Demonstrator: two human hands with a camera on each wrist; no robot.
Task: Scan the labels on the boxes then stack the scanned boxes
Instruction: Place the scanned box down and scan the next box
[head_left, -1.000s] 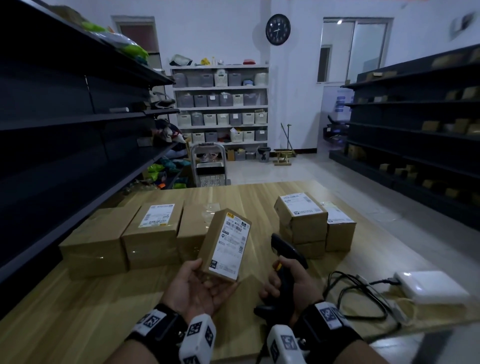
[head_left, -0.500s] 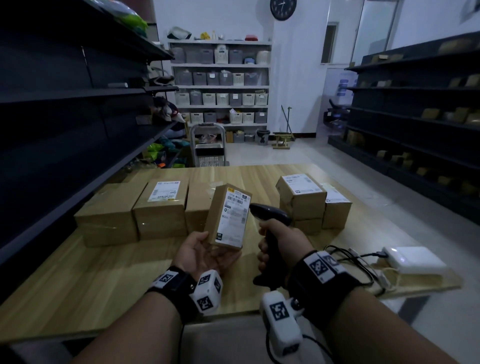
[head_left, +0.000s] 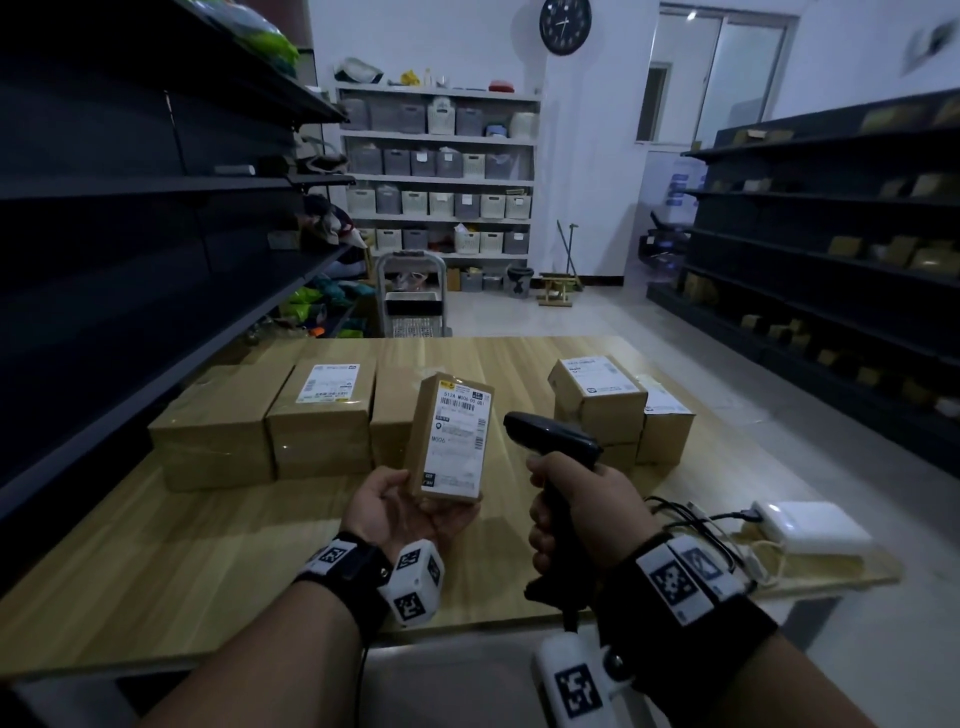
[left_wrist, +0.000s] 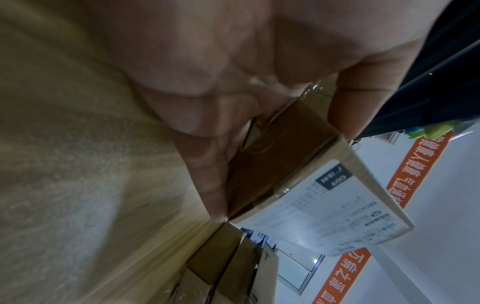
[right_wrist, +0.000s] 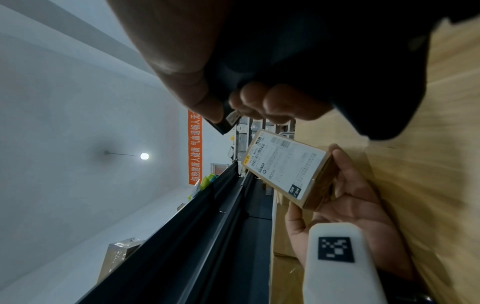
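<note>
Head view: wooden table (head_left: 156, 561), its near edge cut off by both forearms. Far left, a row of cardboard boxes (head_left: 322, 421); far right, a stack of labelled boxes (head_left: 597, 400). Between them, above bare tabletop, the left hand (head_left: 400, 506) cups a small labelled box (head_left: 452, 441) upright, fingers curled under its base, fingertips hidden. Right hand (head_left: 576, 499) is wrapped round a black barcode scanner (head_left: 550, 436); small label print unreadable.

Bare table (head_left: 519, 374) lies between the left box row (head_left: 270, 421) and right stack (head_left: 602, 400).
</note>
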